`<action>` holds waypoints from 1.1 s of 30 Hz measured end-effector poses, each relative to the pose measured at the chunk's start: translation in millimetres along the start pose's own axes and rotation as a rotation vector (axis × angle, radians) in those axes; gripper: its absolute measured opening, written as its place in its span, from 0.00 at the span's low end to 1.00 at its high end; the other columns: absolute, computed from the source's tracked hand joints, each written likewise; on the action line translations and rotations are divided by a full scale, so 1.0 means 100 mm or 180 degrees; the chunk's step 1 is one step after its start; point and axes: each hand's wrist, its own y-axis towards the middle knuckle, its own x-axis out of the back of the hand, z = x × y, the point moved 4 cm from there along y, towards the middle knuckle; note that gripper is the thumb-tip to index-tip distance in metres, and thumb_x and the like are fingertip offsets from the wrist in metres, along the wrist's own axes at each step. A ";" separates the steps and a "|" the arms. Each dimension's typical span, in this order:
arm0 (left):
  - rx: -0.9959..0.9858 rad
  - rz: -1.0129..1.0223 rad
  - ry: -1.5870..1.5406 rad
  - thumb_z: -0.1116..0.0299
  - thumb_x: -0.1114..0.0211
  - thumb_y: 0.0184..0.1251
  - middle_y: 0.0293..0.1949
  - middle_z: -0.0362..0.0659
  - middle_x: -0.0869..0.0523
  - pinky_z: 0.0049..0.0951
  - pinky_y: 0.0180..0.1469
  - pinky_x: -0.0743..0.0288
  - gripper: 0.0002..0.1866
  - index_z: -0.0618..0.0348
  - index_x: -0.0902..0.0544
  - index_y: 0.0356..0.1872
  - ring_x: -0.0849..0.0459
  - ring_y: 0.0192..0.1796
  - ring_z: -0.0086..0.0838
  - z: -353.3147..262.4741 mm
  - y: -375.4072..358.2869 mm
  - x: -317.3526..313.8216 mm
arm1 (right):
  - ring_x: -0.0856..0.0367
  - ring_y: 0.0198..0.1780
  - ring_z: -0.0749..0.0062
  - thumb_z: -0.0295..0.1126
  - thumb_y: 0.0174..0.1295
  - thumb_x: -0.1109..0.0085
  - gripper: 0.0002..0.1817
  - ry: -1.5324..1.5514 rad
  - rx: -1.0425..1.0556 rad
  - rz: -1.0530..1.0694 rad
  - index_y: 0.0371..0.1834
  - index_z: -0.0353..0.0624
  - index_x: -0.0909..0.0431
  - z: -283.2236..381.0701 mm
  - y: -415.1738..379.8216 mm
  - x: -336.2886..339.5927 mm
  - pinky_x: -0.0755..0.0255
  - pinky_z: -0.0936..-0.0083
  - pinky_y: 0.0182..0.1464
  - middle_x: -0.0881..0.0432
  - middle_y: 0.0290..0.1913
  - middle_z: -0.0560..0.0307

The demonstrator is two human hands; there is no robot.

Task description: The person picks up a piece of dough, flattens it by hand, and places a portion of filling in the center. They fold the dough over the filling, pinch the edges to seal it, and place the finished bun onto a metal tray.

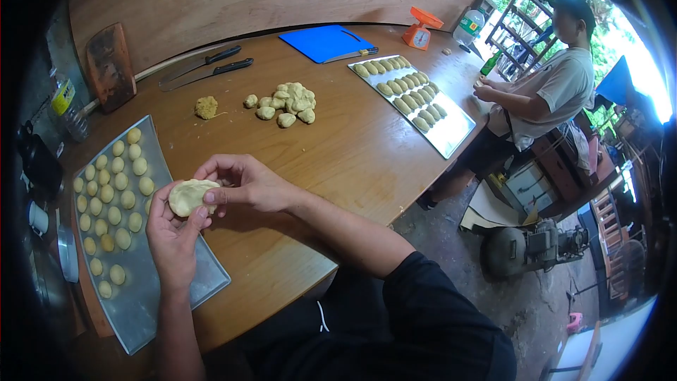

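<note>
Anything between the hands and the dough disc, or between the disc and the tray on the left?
Nothing visible at the disc: left hand and right hand both touch it. Toward the tray, only the left hand intervenes, overlapping the tray in view; no loose object shows between.

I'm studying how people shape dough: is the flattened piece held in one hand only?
No, the left hand cradles the flattened dough while the right hand has its thumb on the edge.
</note>
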 end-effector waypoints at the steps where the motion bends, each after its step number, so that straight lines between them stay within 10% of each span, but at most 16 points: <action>1: -0.0006 -0.0084 0.0009 0.78 0.25 0.76 0.51 0.44 0.11 0.22 0.50 0.13 0.17 0.65 0.22 0.59 0.11 0.49 0.20 -0.03 0.00 -0.01 | 0.11 0.50 0.79 0.30 0.76 0.27 0.13 -0.0005 0.0002 -0.0004 0.58 0.38 0.16 -0.01 0.00 0.01 0.13 0.76 0.49 0.11 0.50 0.59; 33: 0.0011 0.0265 0.0687 0.71 0.29 0.83 0.50 0.46 0.09 0.23 0.55 0.18 0.17 0.73 0.16 0.63 0.10 0.50 0.24 0.09 -0.02 0.13 | 0.17 0.52 0.80 0.33 0.75 0.26 0.16 -0.1154 0.0320 0.0074 0.61 0.42 0.17 0.15 -0.07 0.04 0.19 0.74 0.54 0.15 0.49 0.65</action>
